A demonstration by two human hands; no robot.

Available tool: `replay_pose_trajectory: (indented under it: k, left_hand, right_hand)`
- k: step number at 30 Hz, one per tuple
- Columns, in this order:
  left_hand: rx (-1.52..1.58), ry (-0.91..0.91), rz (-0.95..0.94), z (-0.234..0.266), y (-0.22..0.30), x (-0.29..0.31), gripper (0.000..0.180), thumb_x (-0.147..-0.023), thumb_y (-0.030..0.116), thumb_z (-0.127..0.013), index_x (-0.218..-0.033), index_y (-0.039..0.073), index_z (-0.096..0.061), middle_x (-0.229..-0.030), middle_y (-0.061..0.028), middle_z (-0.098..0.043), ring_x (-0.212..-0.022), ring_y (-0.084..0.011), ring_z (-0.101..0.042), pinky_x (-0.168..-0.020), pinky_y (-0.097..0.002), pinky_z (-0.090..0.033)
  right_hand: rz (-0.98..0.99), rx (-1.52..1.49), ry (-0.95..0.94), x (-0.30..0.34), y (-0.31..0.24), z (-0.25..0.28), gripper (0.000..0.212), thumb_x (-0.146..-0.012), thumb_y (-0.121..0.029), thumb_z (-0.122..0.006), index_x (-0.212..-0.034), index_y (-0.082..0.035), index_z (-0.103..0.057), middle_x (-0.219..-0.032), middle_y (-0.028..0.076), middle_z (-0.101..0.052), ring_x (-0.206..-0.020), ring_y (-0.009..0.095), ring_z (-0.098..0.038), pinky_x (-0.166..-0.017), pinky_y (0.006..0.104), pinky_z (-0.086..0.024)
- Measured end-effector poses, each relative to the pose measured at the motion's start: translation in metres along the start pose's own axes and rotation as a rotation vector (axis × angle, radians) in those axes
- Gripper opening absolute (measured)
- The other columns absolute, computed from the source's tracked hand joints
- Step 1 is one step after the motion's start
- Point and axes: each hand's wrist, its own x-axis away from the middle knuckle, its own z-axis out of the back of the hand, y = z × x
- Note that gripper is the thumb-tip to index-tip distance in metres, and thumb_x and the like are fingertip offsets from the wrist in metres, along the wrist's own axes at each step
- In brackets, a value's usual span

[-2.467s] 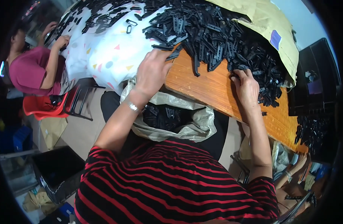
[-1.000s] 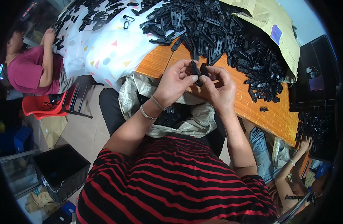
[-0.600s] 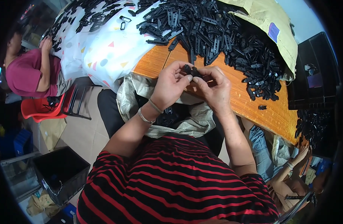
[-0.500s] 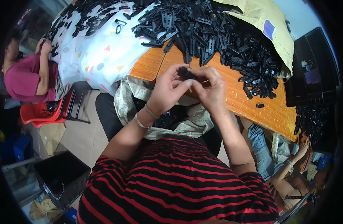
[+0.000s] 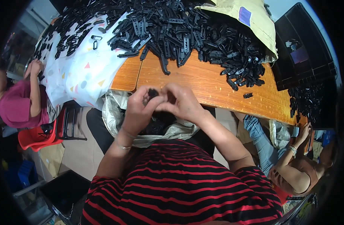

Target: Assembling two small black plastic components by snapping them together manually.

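A small black plastic part [image 5: 153, 93] sits in the fingers of my left hand [image 5: 139, 110], which are curled round it above the opening of a pale woven sack [image 5: 111, 114]. Against it, my right hand [image 5: 184, 103] brings thumb and fingers together in a closed pinch; its fingertips are partly hidden and blurred. More black parts [image 5: 157, 125] lie in the sack at my lap. Beyond my hands, a large heap of long black plastic parts [image 5: 166, 33] and shorter black pieces [image 5: 239, 63] covers the far side of the orange wooden table [image 5: 172, 80].
One loose black piece [image 5: 248, 95] lies by the table's near edge. A yellowish paper sack [image 5: 260, 30] stands at the back right, near a black crate [image 5: 310, 48]. People sit at left [image 5: 20, 103] and right [image 5: 295, 172]. A dark bin [image 5: 63, 191] stands lower left.
Both hands have come down and nearer to me, from over the table edge to above the sack, with the black part still held. The view has shifted a little to the right.
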Motion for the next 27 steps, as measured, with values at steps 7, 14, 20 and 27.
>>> replay_pose_trajectory:
  k: [7,14,20,27]
  left_hand:
    - [-0.525,-0.137,-0.300,0.034,0.010,0.003,0.011,-0.089,0.005,-0.062,-0.097,-0.003,-0.065,-0.088,-0.0099,-0.066,-0.081,-0.0198,-0.064,-0.075,-0.0283,-0.050]
    - [-0.908,0.008,-0.646,0.004,-0.008,-0.084,0.019,-0.081,0.003,-0.059,-0.099,0.007,-0.065,-0.087,-0.0105,-0.057,-0.087,-0.0270,-0.059,-0.071,-0.0381,-0.050]
    - [-1.110,-0.145,-0.794,0.008,-0.012,-0.108,0.024,-0.079,0.002,-0.061,-0.102,0.010,-0.066,-0.089,-0.0076,-0.053,-0.090,-0.0260,-0.056,-0.070,-0.0384,-0.048]
    - [-0.862,-0.108,-0.571,0.005,-0.023,-0.085,0.009,-0.084,0.008,-0.065,-0.092,0.007,-0.067,-0.083,-0.0087,-0.059,-0.081,-0.0287,-0.061,-0.069,-0.0377,-0.049]
  right_hand:
    - [-0.050,0.760,0.400,0.001,0.034,0.100,0.012,-0.082,-0.011,-0.071,-0.091,-0.003,-0.070,-0.085,0.014,-0.065,-0.073,0.029,-0.066,-0.066,0.0355,-0.053]
    - [-0.135,1.110,0.226,-0.016,0.064,0.125,0.017,-0.081,-0.013,-0.070,-0.096,-0.006,-0.068,-0.097,0.013,-0.060,-0.075,0.035,-0.065,-0.065,0.0424,-0.053]
    - [-0.100,1.088,0.104,-0.016,0.062,0.128,0.019,-0.079,-0.012,-0.071,-0.097,-0.005,-0.065,-0.095,0.014,-0.058,-0.074,0.036,-0.065,-0.065,0.0434,-0.053]
    - [0.063,0.920,-0.042,-0.011,0.037,0.085,0.018,-0.082,-0.011,-0.069,-0.099,-0.005,-0.066,-0.094,0.010,-0.059,-0.074,0.033,-0.064,-0.062,0.0412,-0.054]
